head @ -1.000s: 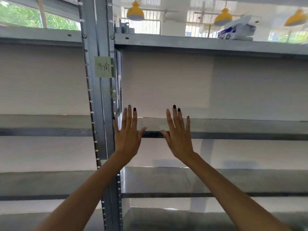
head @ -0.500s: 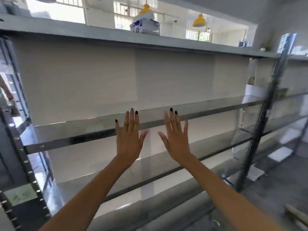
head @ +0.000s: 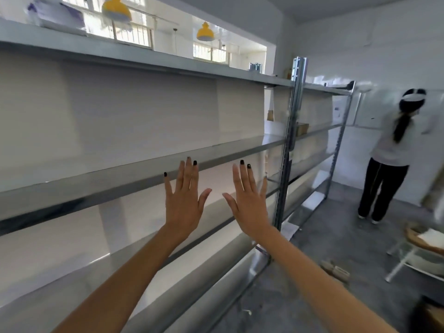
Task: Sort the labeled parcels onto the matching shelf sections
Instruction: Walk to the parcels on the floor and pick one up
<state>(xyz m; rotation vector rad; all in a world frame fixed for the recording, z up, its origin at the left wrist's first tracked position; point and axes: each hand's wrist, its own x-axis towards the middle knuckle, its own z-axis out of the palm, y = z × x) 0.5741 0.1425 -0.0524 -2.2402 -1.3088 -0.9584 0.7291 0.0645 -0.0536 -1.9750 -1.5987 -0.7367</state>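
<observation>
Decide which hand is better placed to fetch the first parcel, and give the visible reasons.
Probably the right hand. Both hands are open and empty, but the likely parcels, in the basket on the white stand, lie on the right; the left hand faces only bare shelf.

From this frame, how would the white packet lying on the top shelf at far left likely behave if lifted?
The white packet lies flat and wide, so it probably won't roll. It looks thin, likely light and somewhat floppy. Blur hides its material.

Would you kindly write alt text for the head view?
Two empty hands, left hand and right hand, are held up open before bare metal shelves. Another person stands at the far right, facing a white wall.
</observation>
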